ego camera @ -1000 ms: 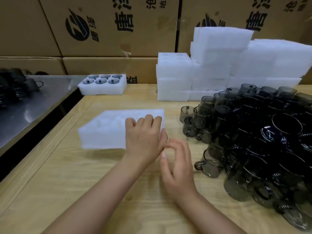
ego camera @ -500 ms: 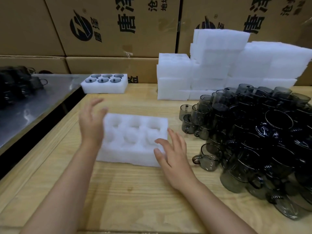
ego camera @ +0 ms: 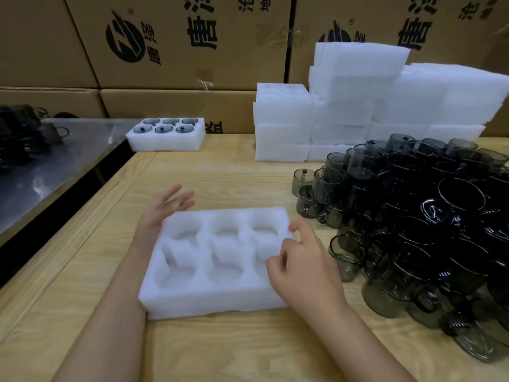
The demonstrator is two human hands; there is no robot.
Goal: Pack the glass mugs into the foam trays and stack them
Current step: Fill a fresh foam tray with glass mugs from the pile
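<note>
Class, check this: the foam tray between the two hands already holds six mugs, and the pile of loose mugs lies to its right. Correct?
Not quite. The head view shows the foam tray between the left hand and right hand with all six pockets empty; the far tray holds the six mugs. The mug pile does lie to its right.

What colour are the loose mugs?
Smoky grey, see-through glass. The mugs look almost black where they are piled deep. Head view, the only one.

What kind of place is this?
Most likely a packing area in a warehouse or factory: printed cardboard boxes stacked behind, a pile of white foam trays, and a heap of glass mugs on a wooden table.
</note>
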